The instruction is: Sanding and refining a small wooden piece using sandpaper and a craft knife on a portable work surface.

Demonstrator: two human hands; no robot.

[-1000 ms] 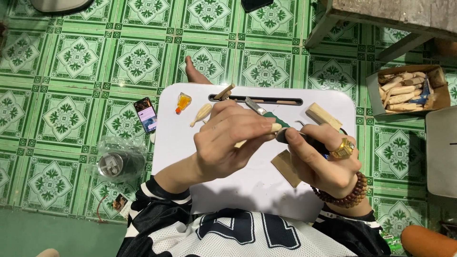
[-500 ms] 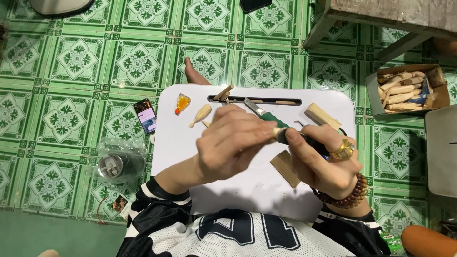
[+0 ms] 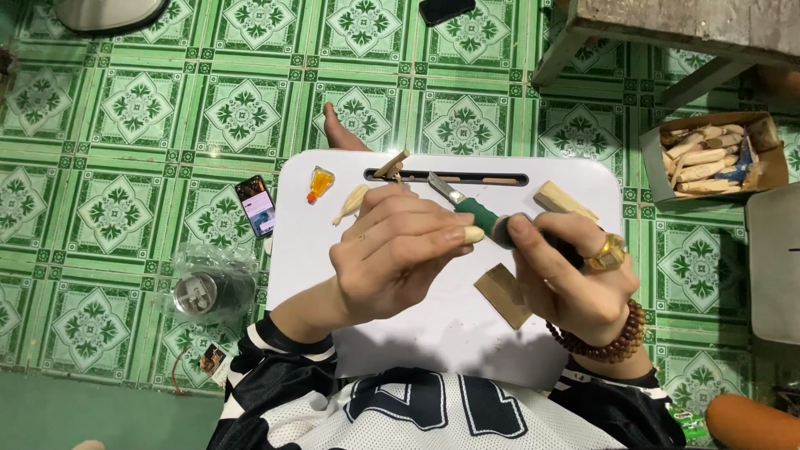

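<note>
Wood piece (image 3: 473, 236) higher, within left-hand grip (image 3: 400, 250)

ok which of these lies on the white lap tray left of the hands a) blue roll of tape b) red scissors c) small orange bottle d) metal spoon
c: the small orange bottle lies near the far left corner of the white lap tray, beside a pale carved wooden piece.

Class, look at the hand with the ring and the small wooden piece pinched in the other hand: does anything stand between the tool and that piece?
Nothing visible does. The right hand holds a dark tool whose tip meets the wooden piece in the left hand. The green-handled knife lies behind them on the white lap table.
</note>
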